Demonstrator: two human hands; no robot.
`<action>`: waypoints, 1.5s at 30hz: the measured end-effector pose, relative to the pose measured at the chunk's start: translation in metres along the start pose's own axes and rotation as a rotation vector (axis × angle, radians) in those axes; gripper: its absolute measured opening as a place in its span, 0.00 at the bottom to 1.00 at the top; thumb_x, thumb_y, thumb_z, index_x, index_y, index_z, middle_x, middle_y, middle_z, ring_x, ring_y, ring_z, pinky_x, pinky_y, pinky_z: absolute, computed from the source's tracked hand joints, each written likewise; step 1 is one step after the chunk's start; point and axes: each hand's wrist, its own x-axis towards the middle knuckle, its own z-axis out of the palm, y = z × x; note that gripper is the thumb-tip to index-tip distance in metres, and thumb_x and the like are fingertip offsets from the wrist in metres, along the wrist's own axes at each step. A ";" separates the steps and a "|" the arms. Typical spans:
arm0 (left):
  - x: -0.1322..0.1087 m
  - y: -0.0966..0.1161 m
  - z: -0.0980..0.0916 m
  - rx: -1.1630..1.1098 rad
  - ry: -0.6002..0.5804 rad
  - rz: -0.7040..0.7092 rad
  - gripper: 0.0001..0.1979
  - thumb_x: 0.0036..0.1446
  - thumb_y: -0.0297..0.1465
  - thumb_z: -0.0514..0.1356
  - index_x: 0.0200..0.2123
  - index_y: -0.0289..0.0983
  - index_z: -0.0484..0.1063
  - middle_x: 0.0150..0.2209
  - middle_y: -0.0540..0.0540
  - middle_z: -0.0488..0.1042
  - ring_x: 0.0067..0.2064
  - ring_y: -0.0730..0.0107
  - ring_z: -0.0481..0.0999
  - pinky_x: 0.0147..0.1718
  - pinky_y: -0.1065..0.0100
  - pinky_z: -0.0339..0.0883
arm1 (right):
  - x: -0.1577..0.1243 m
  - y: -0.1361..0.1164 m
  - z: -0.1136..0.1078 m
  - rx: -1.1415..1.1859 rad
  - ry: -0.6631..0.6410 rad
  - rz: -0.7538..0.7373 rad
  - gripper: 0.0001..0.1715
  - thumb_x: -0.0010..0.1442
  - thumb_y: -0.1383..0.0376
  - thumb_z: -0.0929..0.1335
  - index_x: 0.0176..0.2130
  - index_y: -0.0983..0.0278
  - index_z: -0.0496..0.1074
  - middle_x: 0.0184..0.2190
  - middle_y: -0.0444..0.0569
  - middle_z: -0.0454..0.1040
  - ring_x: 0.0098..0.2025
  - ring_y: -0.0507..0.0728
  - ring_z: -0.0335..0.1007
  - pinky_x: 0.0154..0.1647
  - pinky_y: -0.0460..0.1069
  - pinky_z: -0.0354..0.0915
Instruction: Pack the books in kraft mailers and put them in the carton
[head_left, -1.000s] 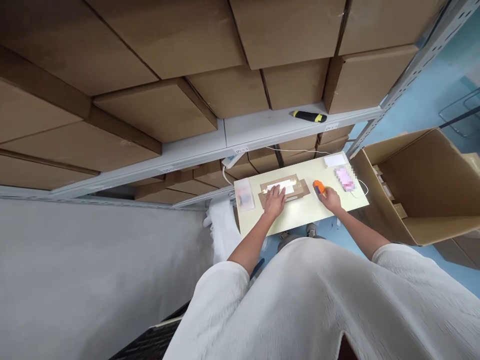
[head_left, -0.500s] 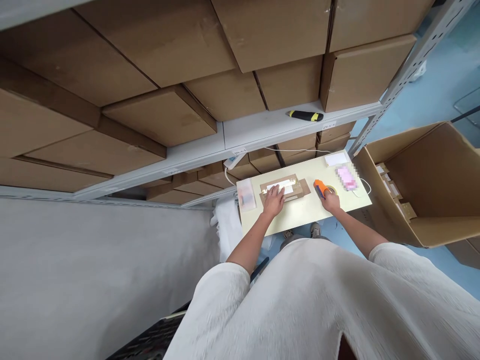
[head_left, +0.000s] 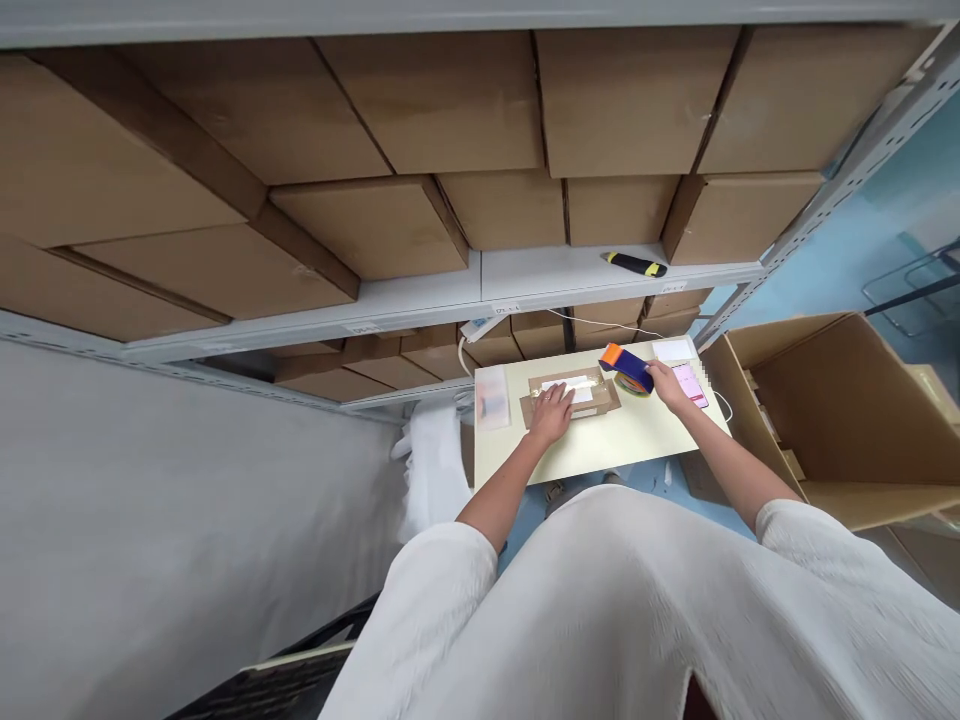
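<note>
So the workspace is a small cream-topped table [head_left: 506, 457] tucked up against a grey metal shelving rack [head_left: 540, 277], and the rack is packed with brown cardboard boxes [head_left: 465, 100], big ones above and more peeking out below. The cardboard parcel [head_left: 598, 397] lies flat on the tabletop, left of the middle, with a white label on top and some shiny tape on it. Left hand [head_left: 553, 413] is pressed palm down on the parcel, fingers a bit spread; right hand [head_left: 663, 382] has its fingers wrapped around one end of an orange-and-blue tape dispenser [head_left: 627, 368], just right of the parcel. Can't tell if the dispenser touches the table. A phone with a pink screen [head_left: 688, 386] sits near that hand, a flat white thing [head_left: 673, 349] behind it, and a see-through plastic sleeve [head_left: 492, 398] at the far left end. Up on the shelf there's a black-and-yellow utility knife [head_left: 635, 264], plus a white power strip [head_left: 481, 327] at the rack just behind the table. Big open carton [head_left: 874, 420] on the right, white sheeting [head_left: 435, 470] bunched up on the left, blue floor [head_left: 889, 235] beyond.
</note>
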 end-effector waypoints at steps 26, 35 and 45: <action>-0.005 -0.004 -0.012 -0.126 -0.021 0.027 0.27 0.72 0.28 0.56 0.71 0.40 0.73 0.79 0.38 0.64 0.81 0.48 0.59 0.80 0.39 0.51 | 0.019 -0.020 0.055 -0.781 -0.292 -0.284 0.28 0.54 0.53 0.80 0.48 0.60 0.72 0.50 0.55 0.77 0.53 0.67 0.73 0.56 0.57 0.67; 0.022 0.012 -0.048 -0.732 0.257 -0.269 0.13 0.71 0.29 0.61 0.53 0.40 0.82 0.56 0.39 0.85 0.60 0.54 0.84 0.65 0.52 0.75 | 0.023 -0.001 0.029 -0.691 -0.308 -0.289 0.25 0.50 0.61 0.80 0.46 0.60 0.73 0.48 0.54 0.78 0.50 0.66 0.75 0.51 0.56 0.72; 0.055 0.058 -0.072 -1.287 0.169 -0.485 0.13 0.62 0.32 0.74 0.47 0.39 0.76 0.40 0.42 0.87 0.41 0.64 0.87 0.44 0.64 0.77 | 0.021 -0.004 0.035 -0.690 -0.294 -0.325 0.26 0.48 0.61 0.81 0.44 0.60 0.74 0.46 0.52 0.78 0.48 0.65 0.76 0.50 0.55 0.73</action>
